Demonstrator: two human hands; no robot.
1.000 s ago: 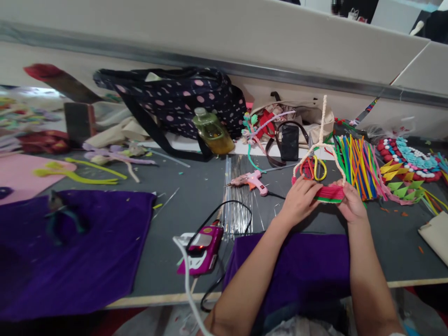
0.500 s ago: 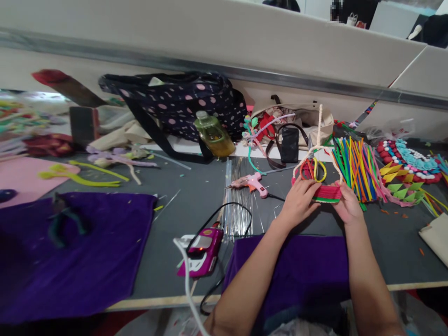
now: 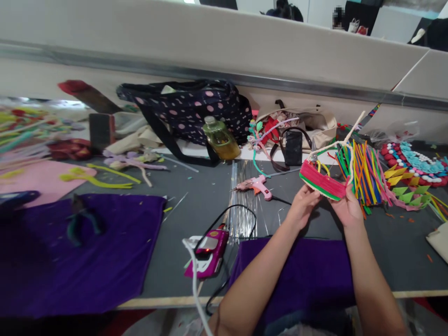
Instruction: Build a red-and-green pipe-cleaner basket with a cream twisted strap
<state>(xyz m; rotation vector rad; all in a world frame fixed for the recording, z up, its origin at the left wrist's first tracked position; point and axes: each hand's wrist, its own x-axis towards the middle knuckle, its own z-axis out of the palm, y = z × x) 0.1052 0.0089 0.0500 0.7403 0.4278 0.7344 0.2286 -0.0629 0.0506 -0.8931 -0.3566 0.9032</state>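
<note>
Both my hands hold up a small pink-and-green craft piece point(image 3: 322, 181), striped pink with a green and pale lower edge. A cream cord point(image 3: 339, 143) rises above it in a loop with a loose tail. My left hand point(image 3: 304, 205) has its fingers on the lower left edge. At the right end, my right hand point(image 3: 348, 207) pinches the piece. Just behind it, a yellow scissors handle point(image 3: 325, 167) is partly hidden. Close to my right hand lies a bundle of coloured pipe cleaners point(image 3: 369, 172). A pink glue gun point(image 3: 257, 185) rests to the left of my hands.
A magenta power box point(image 3: 208, 254) with cables sits left of my arms, beside clear sticks point(image 3: 241, 200). Pliers point(image 3: 82, 219) lie on purple cloth point(image 3: 119, 252). A dotted bag point(image 3: 189, 109), a bottle point(image 3: 221, 140) and a phone point(image 3: 293, 147) line the back. Colourful flower crafts point(image 3: 416, 161) lie right.
The craft piece is raised and tilted, so its pink striped face shows more. Its cord has swung to the right. My left hand has shifted lower on it, and the view has shifted slightly.
</note>
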